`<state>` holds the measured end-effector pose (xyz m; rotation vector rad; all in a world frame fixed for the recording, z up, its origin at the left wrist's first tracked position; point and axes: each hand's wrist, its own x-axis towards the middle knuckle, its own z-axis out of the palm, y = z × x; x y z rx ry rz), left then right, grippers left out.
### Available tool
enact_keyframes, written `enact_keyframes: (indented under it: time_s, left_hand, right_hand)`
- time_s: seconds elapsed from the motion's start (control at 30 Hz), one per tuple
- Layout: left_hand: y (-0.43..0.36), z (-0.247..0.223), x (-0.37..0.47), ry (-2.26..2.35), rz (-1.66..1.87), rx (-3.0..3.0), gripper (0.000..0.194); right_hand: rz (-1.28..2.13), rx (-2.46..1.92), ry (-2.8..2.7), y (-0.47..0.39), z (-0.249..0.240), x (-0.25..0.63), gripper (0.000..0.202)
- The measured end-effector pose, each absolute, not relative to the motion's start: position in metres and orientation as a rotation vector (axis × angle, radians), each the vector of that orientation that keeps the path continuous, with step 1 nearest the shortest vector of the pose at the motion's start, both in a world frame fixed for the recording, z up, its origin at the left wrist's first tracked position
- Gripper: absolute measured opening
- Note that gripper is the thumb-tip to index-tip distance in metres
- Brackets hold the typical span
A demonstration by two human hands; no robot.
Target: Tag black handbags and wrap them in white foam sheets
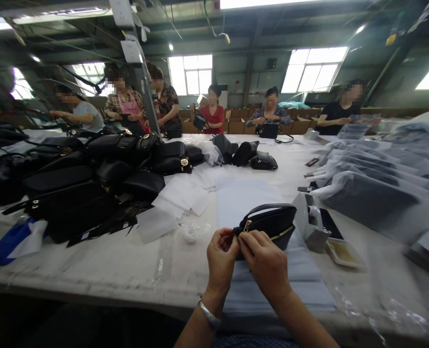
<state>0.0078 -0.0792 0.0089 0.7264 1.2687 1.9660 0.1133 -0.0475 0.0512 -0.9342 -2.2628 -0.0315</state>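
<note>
A small black bag [281,220] stands right of centre in the lower half of the frame, its strap-like handle arching along the top and a gold zip line crossing its side. A gold zipper pull [248,225] hangs near its left end. The left hand [222,258] has thumb and fingers pinched together on that left corner, and the right hand [267,258] grips the same corner from the other side, fingertips just below the pull (the exact bit between the fingers is hidden). A silver bracelet [209,314] circles the left wrist.

Under the bag lie pale sheets [250,193], spread on the white table [127,270]. Just right of the bag sits a grey holder [310,227], with a shallow dish [345,253] of something yellowish beside it. Left of the hands are a crumpled clear plastic piece [190,233] and loose white papers [178,198].

A heap of black bags [69,193] fills the left of the frame, with a blue cloth [4,246] at lower left. Bags in translucent wrapping [374,193] lean in a row at right. Across the upper part, co-workers [212,113] stand or sit along the far side, several holding black bags, before bright windows [190,75].
</note>
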Motion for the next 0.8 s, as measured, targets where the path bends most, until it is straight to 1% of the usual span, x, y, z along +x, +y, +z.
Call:
enact_keyframes:
  time_s: [0.2,0.37,0.53,0.67,0.8]
  left_hand:
    - [-0.082,0.008,0.005,1.322,1.964,0.752,0.025]
    - [-0.08,0.001,-0.001,1.428,1.956,0.785,0.024]
    - [-0.078,-0.005,-0.013,1.491,1.922,1.05,0.019]
    - [-0.085,-0.002,-0.034,1.724,1.86,1.396,0.015]
    - [-0.098,0.008,-0.05,1.996,1.899,1.436,0.018]
  right_hand:
    - [-0.067,-0.992,-2.249,-0.045,0.044,0.109,0.016]
    - [-0.024,-0.946,-2.158,-0.044,0.034,0.111,0.021]
    - [0.066,-0.951,-2.143,-0.048,0.034,0.116,0.021]
    - [0.093,-1.046,-2.161,-0.055,0.045,0.125,0.018]
    - [0.092,-1.039,-2.205,-0.06,0.06,0.136,0.01]
